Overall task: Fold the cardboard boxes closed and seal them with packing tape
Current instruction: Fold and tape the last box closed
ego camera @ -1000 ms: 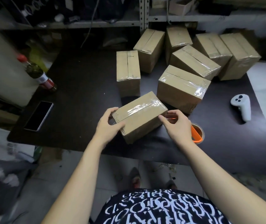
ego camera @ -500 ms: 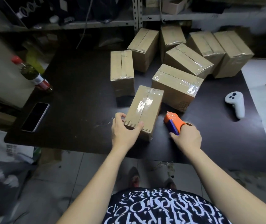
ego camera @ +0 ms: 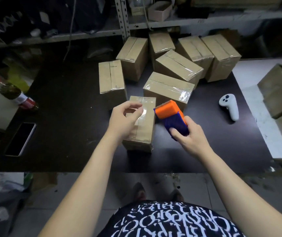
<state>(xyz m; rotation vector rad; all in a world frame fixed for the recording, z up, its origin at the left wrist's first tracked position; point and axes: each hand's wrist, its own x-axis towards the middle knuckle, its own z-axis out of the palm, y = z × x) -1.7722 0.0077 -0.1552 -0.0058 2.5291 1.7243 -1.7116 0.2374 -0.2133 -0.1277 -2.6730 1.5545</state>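
A small cardboard box point(ego camera: 143, 132) with closed flaps and a strip of clear tape along its top seam stands lengthwise near the front of the black table point(ego camera: 68, 103). My left hand point(ego camera: 124, 117) hovers over the box's far half, thumb and fingers curled and pinching what looks like the free end of clear tape. My right hand point(ego camera: 188, 135) grips the blue handle of an orange tape dispenser point(ego camera: 169, 110), held just right of the box with its cutter end close to my left fingers.
Several taped boxes point(ego camera: 169, 86) crowd the table's back and middle. A white controller point(ego camera: 229, 106) lies at the right, a phone point(ego camera: 20, 139) and a bottle point(ego camera: 15, 94) at the left. More cardboard point(ego camera: 280, 89) sits on the white surface at the far right.
The box was turned lengthwise and set down. My left hand let go of its near end and rose to the tape. My right hand lifted the dispenser up beside the box.
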